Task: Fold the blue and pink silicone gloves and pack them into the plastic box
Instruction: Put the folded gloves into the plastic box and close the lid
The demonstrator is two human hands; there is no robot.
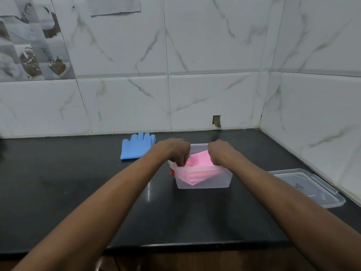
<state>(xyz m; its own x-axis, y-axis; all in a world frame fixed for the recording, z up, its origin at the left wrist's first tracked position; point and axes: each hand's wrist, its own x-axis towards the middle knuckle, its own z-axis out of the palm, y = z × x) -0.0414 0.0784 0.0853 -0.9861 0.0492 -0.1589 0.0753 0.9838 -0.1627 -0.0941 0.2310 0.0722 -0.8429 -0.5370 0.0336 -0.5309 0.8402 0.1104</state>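
In the plastic box point(216, 182) mid-counter, left hand point(178, 151) and right hand point(216, 152) curl their fingers onto the folded pink gloves point(197, 160), roughly halfway done, while the blue gloves point(136, 147) lie unfolded to its far left.

Bare counter point(78, 182) before blue gloves point(136, 146)

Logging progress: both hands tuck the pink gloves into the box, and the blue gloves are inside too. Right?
Not quite. The head view shows the blue gloves lying on the counter left of the box, not inside. The left hand and right hand do tuck the pink gloves in.
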